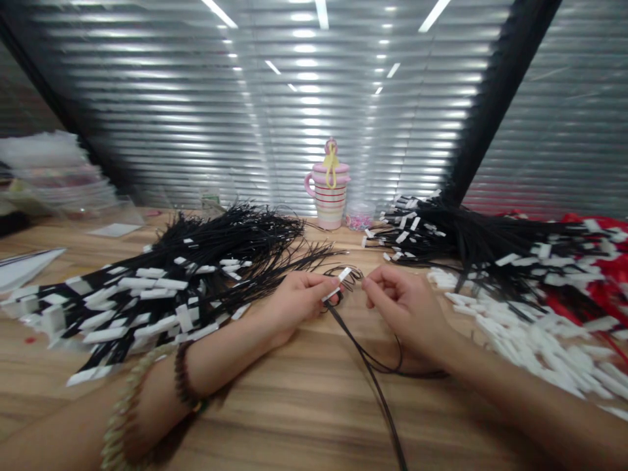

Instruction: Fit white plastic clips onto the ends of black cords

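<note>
And here, right at the middle of the bench, the left grip has a slim white plastic connector pinched between thumb and fingers, closed firmly and holding it at a slant. Thin black loose strands fan out just beyond it, towards the other side, while a long black cable trails from beneath the connector, down the bench towards the person.

Across the gap comes the right grip, thumb and forefinger drawn nearly together just beside those strands! Whether one is caught between the fingertips, I can't tell from here.

To my eye, this is close handwork on strands at the connector, and such a move calls for a steady left pinch and one strand picked cleanly from the tangle on the right.

Left of the left grip sprawls a big heap of black cables with white ends. Beyond the right grip lies another black cable bundle, and to its right a scatter of loose white plastic pieces. Past both grips, midway, stands a pink-and-cream striped lidded mug.
</note>
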Demonstrator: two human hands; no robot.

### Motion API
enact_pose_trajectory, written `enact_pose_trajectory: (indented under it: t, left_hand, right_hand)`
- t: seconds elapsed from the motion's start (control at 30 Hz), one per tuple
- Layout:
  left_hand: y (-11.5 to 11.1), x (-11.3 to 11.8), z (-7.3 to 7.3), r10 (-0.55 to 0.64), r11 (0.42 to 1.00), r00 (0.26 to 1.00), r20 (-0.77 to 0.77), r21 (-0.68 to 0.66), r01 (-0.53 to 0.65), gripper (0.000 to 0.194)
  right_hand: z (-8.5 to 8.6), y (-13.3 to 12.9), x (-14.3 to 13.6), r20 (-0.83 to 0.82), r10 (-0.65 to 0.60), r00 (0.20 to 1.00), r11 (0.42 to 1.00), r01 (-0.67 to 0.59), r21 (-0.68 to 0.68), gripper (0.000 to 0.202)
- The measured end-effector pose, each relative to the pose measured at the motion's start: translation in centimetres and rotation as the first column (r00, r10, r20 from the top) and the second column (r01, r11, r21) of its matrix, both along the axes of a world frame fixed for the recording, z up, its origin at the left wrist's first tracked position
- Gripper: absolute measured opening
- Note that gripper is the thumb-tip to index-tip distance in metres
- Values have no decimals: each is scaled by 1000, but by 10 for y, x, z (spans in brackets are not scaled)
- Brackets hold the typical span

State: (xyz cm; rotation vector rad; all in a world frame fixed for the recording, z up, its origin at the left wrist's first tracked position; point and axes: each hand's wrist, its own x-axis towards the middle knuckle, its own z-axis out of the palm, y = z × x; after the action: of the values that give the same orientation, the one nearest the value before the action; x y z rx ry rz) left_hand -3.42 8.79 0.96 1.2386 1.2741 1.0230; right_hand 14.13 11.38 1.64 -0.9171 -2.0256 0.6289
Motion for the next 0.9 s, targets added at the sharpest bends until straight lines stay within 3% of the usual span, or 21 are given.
enact_pose_trajectory:
  t: [0.17, 0.33, 0.9]
  left_hand:
    - [2, -2, 0, -2, 1000, 1000, 18, -15, 2, 35]
    - [4, 2, 4, -27, 999, 999, -30, -21, 26, 33]
    - [3, 1, 3, -23, 1000, 998, -54, -19, 22, 32]
  right_hand:
    - [-22, 1, -11, 14, 134, 991, 989, -133, -64, 18]
    - [-20, 6, -7, 5, 117, 993, 983, -115, -140, 19]
    - [-19, 5, -8, -12, 141, 990, 977, -141, -163, 21]
